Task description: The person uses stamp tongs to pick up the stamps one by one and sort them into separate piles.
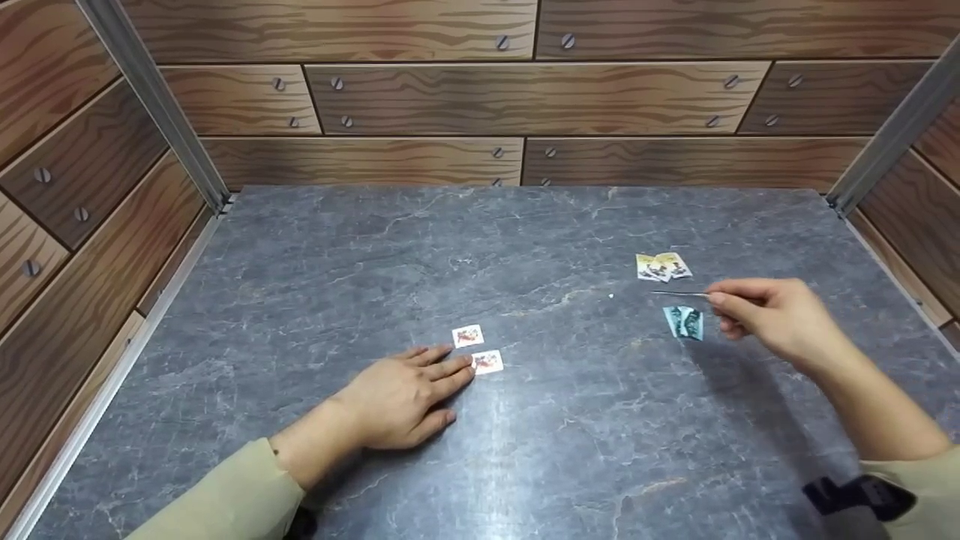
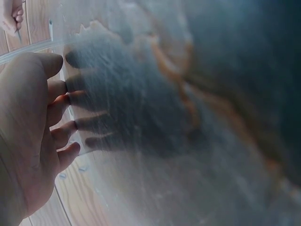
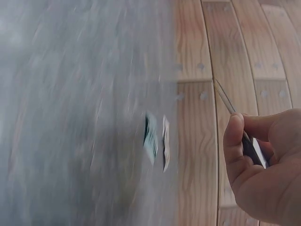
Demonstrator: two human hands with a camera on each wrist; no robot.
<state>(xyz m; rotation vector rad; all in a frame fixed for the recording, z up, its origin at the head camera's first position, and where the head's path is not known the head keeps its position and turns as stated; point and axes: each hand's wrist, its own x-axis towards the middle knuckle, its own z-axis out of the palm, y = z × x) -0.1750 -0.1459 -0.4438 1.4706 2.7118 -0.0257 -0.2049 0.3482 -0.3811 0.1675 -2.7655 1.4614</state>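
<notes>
My left hand point(image 1: 401, 394) lies with fingers extended on the grey marbled table point(image 1: 360, 255). Its fingertips meet the edge of a small white sticker-like square with a red print point(image 1: 487, 362). A similar red-printed square point(image 1: 467, 335) lies just beyond it. In my right hand point(image 1: 776, 315) a pair of slim, pointed tweezers point(image 1: 679, 293) is pinched between thumb and fingers, tip toward the left. The right wrist view shows the tweezers point(image 3: 226, 100) with a dark rear part. Below them are overlapping teal squares point(image 1: 683, 322); just beyond lie several fanned yellow-and-white squares point(image 1: 662, 267).
A tiny white speck point(image 1: 610, 295) lies on the table left of the tweezers' tip. Wood-plank-patterned panels point(image 1: 420, 97) stand along the back and both sides, with metal posts point(image 1: 161, 97) at the corners. A dark strap point(image 1: 862, 496) is around the right sleeve.
</notes>
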